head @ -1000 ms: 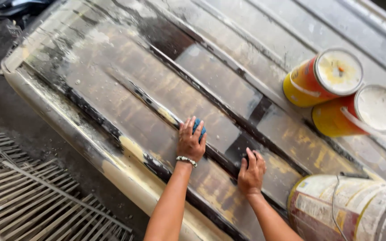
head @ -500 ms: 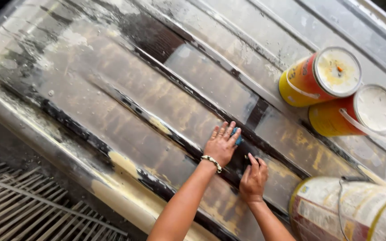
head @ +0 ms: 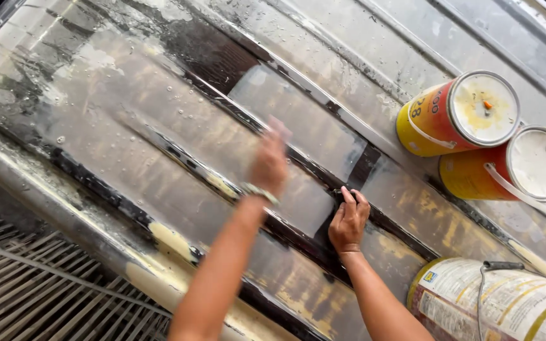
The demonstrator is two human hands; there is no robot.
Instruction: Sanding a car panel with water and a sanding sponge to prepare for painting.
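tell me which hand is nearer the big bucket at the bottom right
Right. The right hand rests on the wet ribbed metal panel just up-left of the bucket; the blurred left hand is farther up-left, well away.

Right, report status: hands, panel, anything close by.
Left hand blurred, flat on wet ribbed metal panel. Right hand pressed at a dark groove. Two paint cans lying beside, bucket near right forearm.
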